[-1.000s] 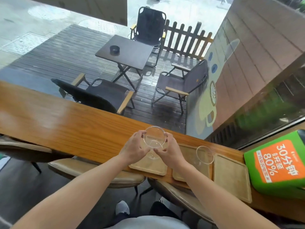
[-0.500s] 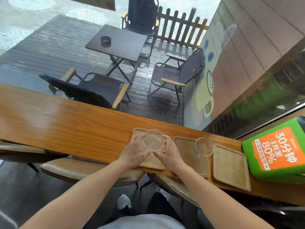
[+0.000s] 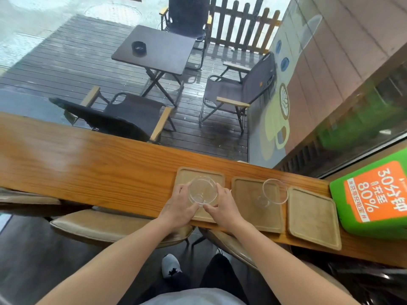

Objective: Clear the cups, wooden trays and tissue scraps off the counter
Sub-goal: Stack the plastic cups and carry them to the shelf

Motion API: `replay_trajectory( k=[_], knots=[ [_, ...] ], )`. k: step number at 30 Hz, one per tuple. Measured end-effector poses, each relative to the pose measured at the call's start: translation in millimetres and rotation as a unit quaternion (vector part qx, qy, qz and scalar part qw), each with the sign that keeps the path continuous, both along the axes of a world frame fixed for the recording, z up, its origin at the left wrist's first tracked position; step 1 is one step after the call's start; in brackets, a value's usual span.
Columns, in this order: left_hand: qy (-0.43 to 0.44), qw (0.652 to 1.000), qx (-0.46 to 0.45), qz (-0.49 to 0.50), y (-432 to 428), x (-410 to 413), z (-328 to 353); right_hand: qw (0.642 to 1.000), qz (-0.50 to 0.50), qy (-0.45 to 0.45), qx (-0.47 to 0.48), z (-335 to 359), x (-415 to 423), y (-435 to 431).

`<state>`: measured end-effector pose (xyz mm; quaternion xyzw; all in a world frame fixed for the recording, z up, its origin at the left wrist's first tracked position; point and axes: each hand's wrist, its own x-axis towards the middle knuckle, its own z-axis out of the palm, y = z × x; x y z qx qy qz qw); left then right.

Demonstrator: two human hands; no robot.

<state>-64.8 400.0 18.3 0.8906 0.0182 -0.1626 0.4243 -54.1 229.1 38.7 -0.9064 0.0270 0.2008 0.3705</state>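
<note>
Currently the long glossy orange-brown wooden table (image 3: 88, 164) runs along the window and carries everything under inspection. At its right end stands a bright green box with an orange printed label (image 3: 374, 194), not part of the clearance.

Three pale square wooden trays lie flat in a row, near but apart. They are the left tray (image 3: 191, 172), the middle tray (image 3: 246, 205) and the right tray (image 3: 312, 216), which is bare. Judged stiff and light, with raised rims; a grip at opposite edges should suit, and they look stackable.

The left hand (image 3: 178, 208) and right hand (image 3: 222, 205) meet over the left tray. Their fingers (image 3: 185, 191) are curled round opposite sides of the clear round plastic cup (image 3: 202, 190), thumbs toward the near side. Whether its base rests on the tray or is just lifted cannot be told.

A second clear cup (image 3: 275, 191) stands upright on the middle tray, untouched. Both cups appear empty, thin-walled and very light. They are likely smooth, and would flex if squeezed hard. Hold them at the mid-wall with modest pressure, or nest one inside the other.

No tissue scraps can be made out.
</note>
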Motion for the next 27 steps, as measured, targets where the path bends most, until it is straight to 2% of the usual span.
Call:
replay_trajectory(
  k=[27],
  knots=[
    [0.075,0.996,0.024,0.052,4,4,-6,1.0,0.008,0.022,0.015,-15,3,10]
  ],
)
